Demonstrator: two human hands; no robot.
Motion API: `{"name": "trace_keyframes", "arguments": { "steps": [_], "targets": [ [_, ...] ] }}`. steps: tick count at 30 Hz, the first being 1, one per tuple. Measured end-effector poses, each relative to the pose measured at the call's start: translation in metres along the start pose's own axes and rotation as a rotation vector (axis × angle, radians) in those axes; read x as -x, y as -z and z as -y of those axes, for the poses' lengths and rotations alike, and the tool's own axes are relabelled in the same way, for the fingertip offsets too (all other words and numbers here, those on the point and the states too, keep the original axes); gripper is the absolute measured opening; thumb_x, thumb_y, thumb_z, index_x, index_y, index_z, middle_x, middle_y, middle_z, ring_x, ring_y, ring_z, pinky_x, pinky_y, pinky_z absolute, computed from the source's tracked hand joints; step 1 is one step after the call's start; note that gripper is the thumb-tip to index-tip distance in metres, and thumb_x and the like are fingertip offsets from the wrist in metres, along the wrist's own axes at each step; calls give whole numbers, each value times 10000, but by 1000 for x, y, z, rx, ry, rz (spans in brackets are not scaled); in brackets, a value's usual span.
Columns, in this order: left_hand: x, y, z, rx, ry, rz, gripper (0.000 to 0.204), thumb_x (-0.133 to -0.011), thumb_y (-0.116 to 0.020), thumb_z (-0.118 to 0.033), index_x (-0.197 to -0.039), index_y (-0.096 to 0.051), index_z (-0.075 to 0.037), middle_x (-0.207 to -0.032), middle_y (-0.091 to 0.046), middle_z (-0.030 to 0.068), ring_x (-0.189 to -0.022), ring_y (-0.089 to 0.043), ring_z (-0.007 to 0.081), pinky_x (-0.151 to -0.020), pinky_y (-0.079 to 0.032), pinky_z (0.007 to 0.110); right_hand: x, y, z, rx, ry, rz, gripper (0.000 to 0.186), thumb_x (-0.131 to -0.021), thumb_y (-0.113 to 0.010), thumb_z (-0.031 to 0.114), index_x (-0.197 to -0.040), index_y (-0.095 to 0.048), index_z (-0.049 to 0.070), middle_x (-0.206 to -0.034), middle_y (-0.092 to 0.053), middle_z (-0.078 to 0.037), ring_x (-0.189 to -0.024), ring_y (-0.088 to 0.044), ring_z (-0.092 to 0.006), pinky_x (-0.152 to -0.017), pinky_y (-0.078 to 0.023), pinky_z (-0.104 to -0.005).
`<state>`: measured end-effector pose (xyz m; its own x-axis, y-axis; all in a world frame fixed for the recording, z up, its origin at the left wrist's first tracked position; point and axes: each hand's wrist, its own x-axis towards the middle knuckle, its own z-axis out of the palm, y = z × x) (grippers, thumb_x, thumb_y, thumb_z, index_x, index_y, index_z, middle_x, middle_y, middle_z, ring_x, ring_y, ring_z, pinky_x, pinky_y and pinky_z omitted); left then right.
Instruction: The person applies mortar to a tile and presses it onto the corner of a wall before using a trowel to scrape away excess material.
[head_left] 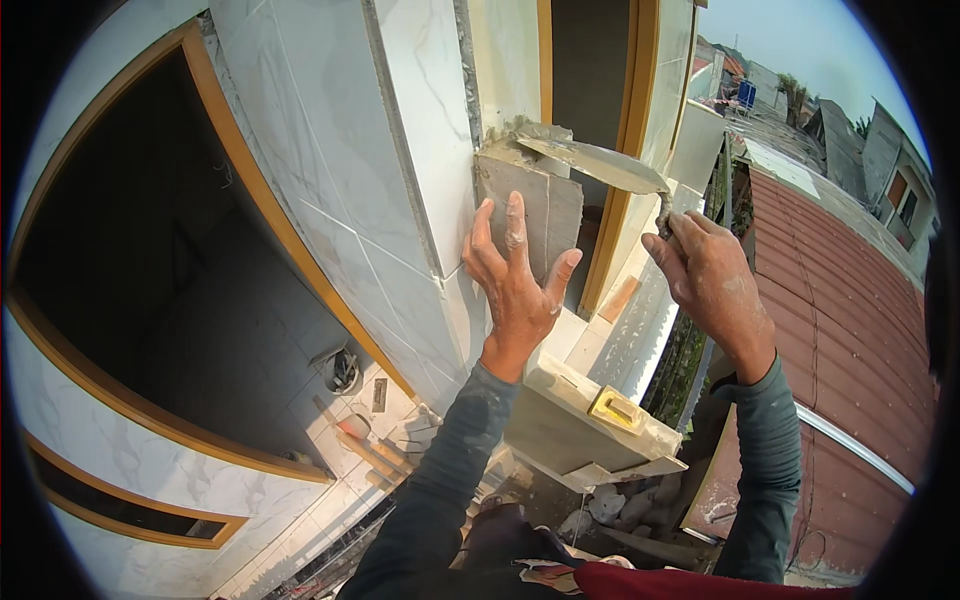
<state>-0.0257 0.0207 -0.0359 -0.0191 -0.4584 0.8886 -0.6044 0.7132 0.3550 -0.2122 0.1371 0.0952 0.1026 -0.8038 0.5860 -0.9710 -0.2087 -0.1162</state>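
Note:
My left hand (520, 270) is spread with its fingers apart. Its fingertips lie against a small grey piece of tile (552, 215) that stands against the wall beside the white marbled tiles (420, 130). Closed around its handle, my right hand (715, 280) grips a trowel (610, 168). The trowel's blade, smeared with grey mortar, points left over the top of the tile piece. Some wet mortar (540, 131) sits at the blade's far end, at the tile's upper edge. Both hands are dusted with pale mortar.
Below my hands, a yellow tool (618, 410) rests on a ledge (560, 385). A wood-framed opening (190, 250) is at left, with a bucket (341, 372) inside. Rubble (610, 508) lies below the ledge. A red corrugated roof (850, 290) spreads at right, past a gap.

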Motion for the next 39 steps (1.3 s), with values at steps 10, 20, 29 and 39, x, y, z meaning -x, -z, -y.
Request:
{"name": "trace_keyframes", "arguments": {
  "steps": [10, 20, 29, 39],
  "targets": [
    [5, 0, 2, -1, 8, 12, 884, -971, -630, -574, -1594, -324, -26, -1529, -211, 286, -1365, -228, 454, -1133, -197, 634, 7, 2, 5, -102, 129, 28, 202, -934, -723, 125, -937, -604, -38, -802, -590, -189, -680, -634, -391, -583, -490, -465],
    [1, -3, 0, 35, -15, 9, 905, -965, -650, -561, -1592, -309, -5, -1510, -209, 311, -1347, -226, 452, -1117, -189, 633, -20, -5, -16, -14, -13, -65, 241, -950, -707, 144, -878, -582, -50, -789, -578, -208, -697, -596, -412, -661, -475, -491],
    [4, -5, 4, 41, -30, 8, 906, -970, -635, -575, -1593, -305, -7, -1513, -195, 298, -1347, -216, 456, -1112, -188, 643, -20, -12, -9, 104, -27, -4, 243, -956, -693, 163, -911, -600, -57, -819, -597, -217, -730, -611, -420, -669, -483, -500],
    [5, -6, 3, 67, -13, -29, 875, -948, -688, -539, -1598, -329, -77, -1541, -215, 294, -1335, -224, 465, -1095, -230, 648, 2, 10, 32, 48, 30, 69, 225, -932, -720, 132, -945, -585, -47, -795, -564, -182, -664, -609, -394, -599, -478, -477]
  ]
}}
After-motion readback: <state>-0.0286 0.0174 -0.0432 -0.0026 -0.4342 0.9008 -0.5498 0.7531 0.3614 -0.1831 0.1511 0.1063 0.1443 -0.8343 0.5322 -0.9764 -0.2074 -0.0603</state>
